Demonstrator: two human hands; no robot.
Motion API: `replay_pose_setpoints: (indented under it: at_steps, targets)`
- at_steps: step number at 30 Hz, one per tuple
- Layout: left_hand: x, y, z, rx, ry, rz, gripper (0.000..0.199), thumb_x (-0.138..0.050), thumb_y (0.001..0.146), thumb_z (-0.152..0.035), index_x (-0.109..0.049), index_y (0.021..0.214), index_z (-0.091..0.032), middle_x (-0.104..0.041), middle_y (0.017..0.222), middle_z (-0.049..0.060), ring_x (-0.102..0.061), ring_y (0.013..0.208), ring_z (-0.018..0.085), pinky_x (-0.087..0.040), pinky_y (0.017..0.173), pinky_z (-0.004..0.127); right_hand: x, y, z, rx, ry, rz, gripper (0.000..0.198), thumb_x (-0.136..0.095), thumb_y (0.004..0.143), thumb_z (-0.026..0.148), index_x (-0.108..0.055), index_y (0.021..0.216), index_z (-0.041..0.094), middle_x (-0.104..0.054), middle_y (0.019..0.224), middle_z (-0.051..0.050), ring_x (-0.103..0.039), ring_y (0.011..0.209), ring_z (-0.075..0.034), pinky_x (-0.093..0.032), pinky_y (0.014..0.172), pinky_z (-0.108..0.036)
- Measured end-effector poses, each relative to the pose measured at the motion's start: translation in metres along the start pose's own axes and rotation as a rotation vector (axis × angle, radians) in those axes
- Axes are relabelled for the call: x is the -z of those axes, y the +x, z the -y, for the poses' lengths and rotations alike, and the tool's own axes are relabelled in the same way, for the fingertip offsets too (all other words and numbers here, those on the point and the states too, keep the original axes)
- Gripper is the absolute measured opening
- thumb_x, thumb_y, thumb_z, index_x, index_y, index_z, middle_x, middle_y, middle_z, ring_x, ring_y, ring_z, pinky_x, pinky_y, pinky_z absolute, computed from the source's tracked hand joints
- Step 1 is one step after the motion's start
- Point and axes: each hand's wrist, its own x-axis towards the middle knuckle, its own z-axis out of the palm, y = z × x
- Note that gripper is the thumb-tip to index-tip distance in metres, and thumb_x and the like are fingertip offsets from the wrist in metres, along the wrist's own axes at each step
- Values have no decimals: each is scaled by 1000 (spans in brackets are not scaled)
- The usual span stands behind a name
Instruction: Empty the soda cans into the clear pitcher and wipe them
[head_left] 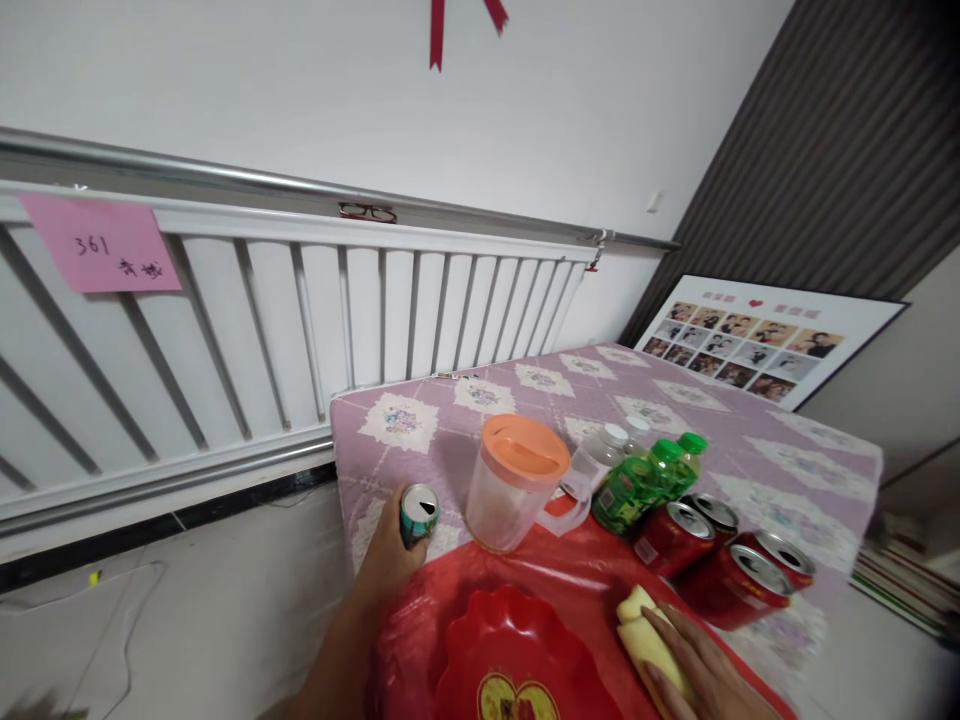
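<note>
My left hand (394, 540) is wrapped round a green drink can (420, 510), opened at the top, near the table's left edge. My right hand (694, 655) rests over a folded pale yellow cloth (649, 640), gripping it against a red plastic sheet (585, 570). Between my hands lies a red scalloped plate (465, 650) with a gold heart print, partly cut off below. A clear pitcher (502, 510) with an orange lid (525, 447) stands beyond the plate, to the right of the green can.
Right of the pitcher stand green-capped bottles (630, 492), white-capped bottles (600, 450) and several opened red cans (742, 585). A patterned cloth (540, 378) covers the table. Behind it are a white radiator (420, 290) and a leaning photo board (750, 300).
</note>
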Motion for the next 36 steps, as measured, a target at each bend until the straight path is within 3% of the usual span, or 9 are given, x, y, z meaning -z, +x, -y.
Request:
replay_pose_setpoints:
  at_steps: [8,15,19,24,30,36]
  targets:
    - [1,-6,-9,-36,18,-63,72,-68,65,-20,-43,132,-17,-55,127,14,-54,121,27,-39,109,46,-10,-3,-5,14,-72,-42,56,-45,90,52,-56,134,20,-61,135,-10,-61,119,-28,-54,97,-42]
    - [3,-43,-33,-40,-62,-43,74,-68,61,-22,-40,129,-20,-59,127,13,-59,118,27,-46,104,44,-5,-4,1,-11,-76,-21,55,-41,92,51,-55,134,20,-60,136,-12,-59,122,-28,-55,95,-43]
    - [3,-70,-50,-14,-17,122,77,-70,63,-21,-37,132,-22,-58,133,12,-57,124,27,-44,107,43,0,-3,6,-1,-88,-34,52,-42,92,50,-56,133,22,-62,133,-12,-62,118,-27,-54,95,-42]
    - [-6,-95,-69,16,63,349,95,-76,60,-21,-30,144,-23,-42,151,15,-41,139,31,-35,115,49,0,-2,6,3,-94,-40,52,-44,92,51,-57,132,20,-62,133,-12,-61,118,-27,-54,96,-42]
    - [-24,-104,-90,-64,214,673,100,-85,53,-25,-41,143,-23,-49,146,16,-44,135,38,-29,115,60,-1,-3,7,-18,-109,-24,54,-44,91,51,-56,133,20,-62,133,-12,-61,119,-28,-52,98,-43]
    - [-37,-105,-96,-98,360,761,96,-86,58,-33,-41,143,-28,-54,142,13,-48,132,35,-18,117,63,-3,-2,5,-4,-99,-27,53,-43,92,49,-56,133,18,-61,135,-13,-60,121,-28,-52,98,-42]
